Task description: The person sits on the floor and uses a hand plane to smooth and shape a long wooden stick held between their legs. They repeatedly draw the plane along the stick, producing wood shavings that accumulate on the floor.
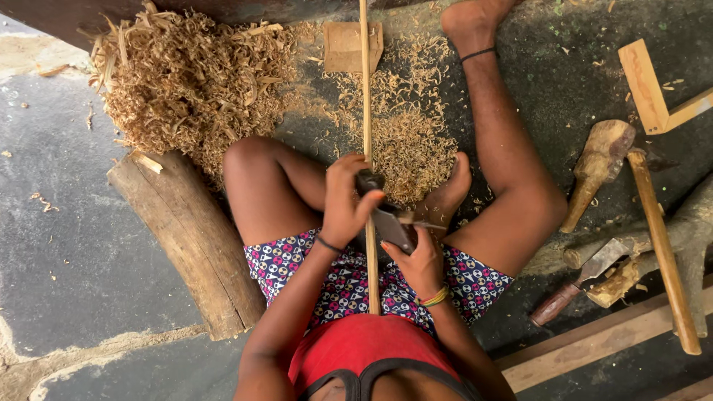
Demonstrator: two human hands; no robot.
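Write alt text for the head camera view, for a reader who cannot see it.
Seen from above, a seated person's left hand and right hand grip a knife across a long thin stick running between bare legs. Wood shavings are heaped ahead on the dark floor, a log lies to the left, and a wooden mallet and other tools to the right.

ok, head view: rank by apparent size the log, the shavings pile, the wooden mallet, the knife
1. shavings pile and log: similar extent, too close to rank.
2. wooden mallet.
3. knife, gripped by left hand and right hand, partly hidden and nearer the camera, so its rank is unsure.
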